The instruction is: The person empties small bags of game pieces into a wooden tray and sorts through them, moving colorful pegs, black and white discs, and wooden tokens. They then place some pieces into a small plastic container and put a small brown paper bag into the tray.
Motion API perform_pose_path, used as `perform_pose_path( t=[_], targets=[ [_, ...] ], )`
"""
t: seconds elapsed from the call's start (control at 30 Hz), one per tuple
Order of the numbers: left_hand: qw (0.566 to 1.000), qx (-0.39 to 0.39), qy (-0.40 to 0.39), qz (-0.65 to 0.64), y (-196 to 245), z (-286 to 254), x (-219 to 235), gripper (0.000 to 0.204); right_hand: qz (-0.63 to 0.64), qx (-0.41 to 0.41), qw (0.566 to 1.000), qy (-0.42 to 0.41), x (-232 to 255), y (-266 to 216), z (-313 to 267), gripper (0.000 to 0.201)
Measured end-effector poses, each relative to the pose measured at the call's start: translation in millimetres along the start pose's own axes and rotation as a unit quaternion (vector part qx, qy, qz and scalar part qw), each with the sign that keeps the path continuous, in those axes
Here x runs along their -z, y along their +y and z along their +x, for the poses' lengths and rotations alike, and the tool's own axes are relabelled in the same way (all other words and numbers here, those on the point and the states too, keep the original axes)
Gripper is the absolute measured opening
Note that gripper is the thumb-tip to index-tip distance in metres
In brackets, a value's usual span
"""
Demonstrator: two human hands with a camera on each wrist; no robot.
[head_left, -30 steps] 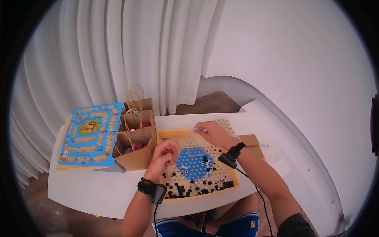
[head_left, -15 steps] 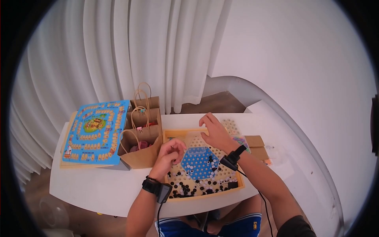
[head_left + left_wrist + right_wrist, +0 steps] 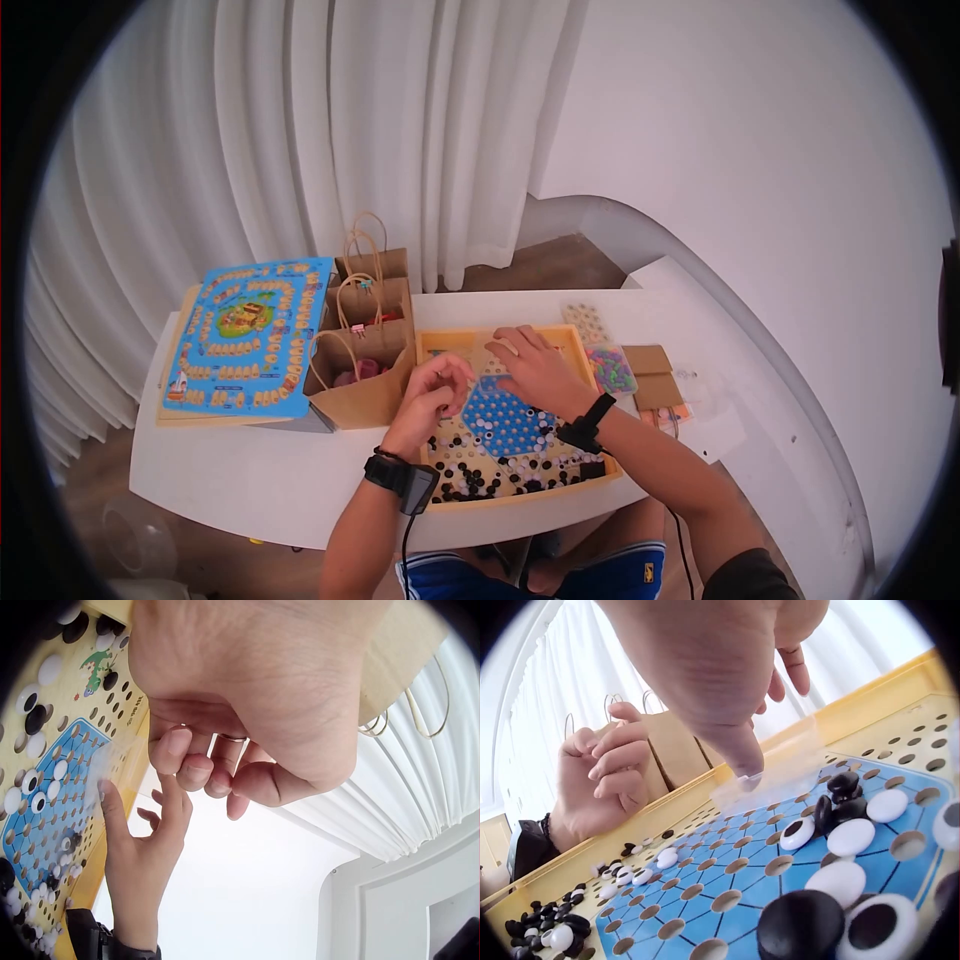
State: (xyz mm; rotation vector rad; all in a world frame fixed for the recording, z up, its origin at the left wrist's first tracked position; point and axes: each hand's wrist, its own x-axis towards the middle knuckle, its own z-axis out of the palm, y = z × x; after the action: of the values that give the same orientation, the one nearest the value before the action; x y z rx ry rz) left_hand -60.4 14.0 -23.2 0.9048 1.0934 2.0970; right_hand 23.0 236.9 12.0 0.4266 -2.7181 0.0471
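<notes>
My right hand [image 3: 538, 372] reaches over the far part of a wooden game board [image 3: 580, 352]. Its thumb lies against the edge of a thin clear plastic piece [image 3: 791, 780], with the fingers on its other side. The piece stands tilted over the board's blue hexagon [image 3: 490, 425], which is full of round holes. Black and white round game pieces [image 3: 847, 836] lie on the hexagon, and more are heaped along the near side. Over the board's left edge hovers my left hand [image 3: 432, 398], its fingers loosely curled and nothing between them.
Brown paper bags [image 3: 370, 400] stand left of the board, beside a blue illustrated game board [image 3: 245, 340]. To the right are a clear box of colourful small pieces [image 3: 612, 370], a perforated pale sheet [image 3: 583, 322] and a brown cardboard piece [image 3: 655, 375]. A white curtain hangs behind the table.
The right hand rose from the board's far edge, then came down onto the clear plastic piece. The box of colourful pieces is now in fuller view. The left hand stays nearly still.
</notes>
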Motion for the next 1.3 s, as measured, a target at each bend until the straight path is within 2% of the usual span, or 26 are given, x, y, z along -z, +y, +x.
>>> perform_pose_path(
  t=[0.03,0.07,0.13,0.37,0.47,0.63,0.73,0.83,0.93,1.03,1.13,1.3],
  targets=[
    [1.0,0.002,-0.004,-0.003,-1,0,1,0.037,0.017,-0.027,0.999,-0.018,-2,1,1,0.066],
    [1.0,0.002,-0.003,-0.003,-1,0,1,0.037,0.017,-0.026,0.999,-0.018,-4,4,1,0.066],
    [1.0,0.007,0.001,-0.004,-1,0,0,0.037,-0.006,-0.028,0.999,-0.015,-10,11,1,0.083],
    [1.0,0.002,-0.006,0.002,0,1,1,0.036,0.029,-0.067,0.993,-0.097,-19,23,3,0.096],
    [1.0,0.004,-0.006,-0.002,0,1,0,0.036,0.03,-0.06,0.993,-0.1,-19,26,2,0.088],
    [1.0,0.003,-0.003,0.0,0,1,0,0.037,0.045,-0.013,0.998,-0.039,-16,25,-1,0.061],
    [1.0,0.004,-0.004,0.005,-1,1,1,0.036,0.057,0.002,0.997,-0.047,-12,29,-4,0.053],
    [1.0,0.008,-0.001,0.003,0,0,0,0.036,0.115,-0.03,0.989,-0.089,2,26,-5,0.048],
    [1.0,0.007,-0.004,-0.001,1,0,-1,0.035,0.119,-0.031,0.985,-0.122,8,21,-9,0.048],
    [1.0,0.009,-0.002,-0.004,1,1,-1,0.035,0.101,-0.007,0.991,-0.086,-7,21,-18,0.042],
    [1.0,0.011,0.001,0.001,1,1,0,0.036,0.097,0.005,0.992,-0.08,-21,26,-20,0.045],
    [1.0,0.011,0.0,-0.001,1,0,-1,0.036,0.038,0.02,0.998,-0.052,-24,15,-17,0.042]
  ],
)
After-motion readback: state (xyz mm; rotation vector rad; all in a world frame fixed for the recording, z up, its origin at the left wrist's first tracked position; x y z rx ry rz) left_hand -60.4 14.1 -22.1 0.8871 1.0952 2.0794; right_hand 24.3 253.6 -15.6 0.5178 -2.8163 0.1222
